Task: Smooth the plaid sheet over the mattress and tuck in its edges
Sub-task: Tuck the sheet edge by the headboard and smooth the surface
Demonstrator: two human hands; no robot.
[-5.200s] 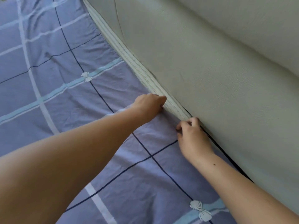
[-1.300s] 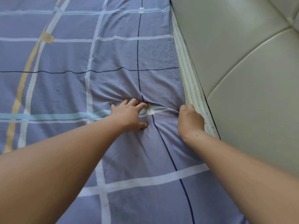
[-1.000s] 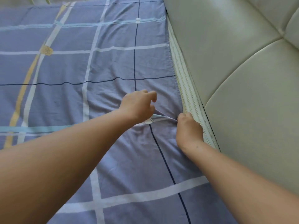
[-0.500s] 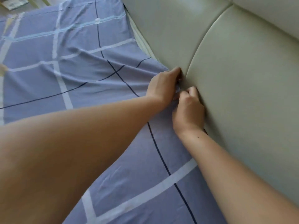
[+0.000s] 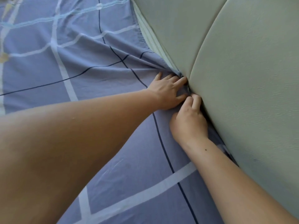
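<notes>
The purple plaid sheet point(image 5: 90, 50) covers the mattress, with wrinkles fanning toward the gap by the headboard. My left hand point(image 5: 167, 92) lies flat on the sheet, fingers straight, fingertips pushing the cloth into the gap. Just below it, my right hand point(image 5: 188, 120) has curled fingers pinching the sheet's edge against the headboard. A strip of the white mattress edge point(image 5: 151, 41) shows bare further up, where the sheet's edge lies loose beside it.
The padded cream headboard point(image 5: 234, 70) fills the right side, with a seam running down to where my hands meet. The sheet spreads left and toward me under both forearms.
Both hands moved from the middle of the sheet to the headboard gap, dragging the sheet's edge over the mattress edge. My left hand has since flattened out on the cloth.
</notes>
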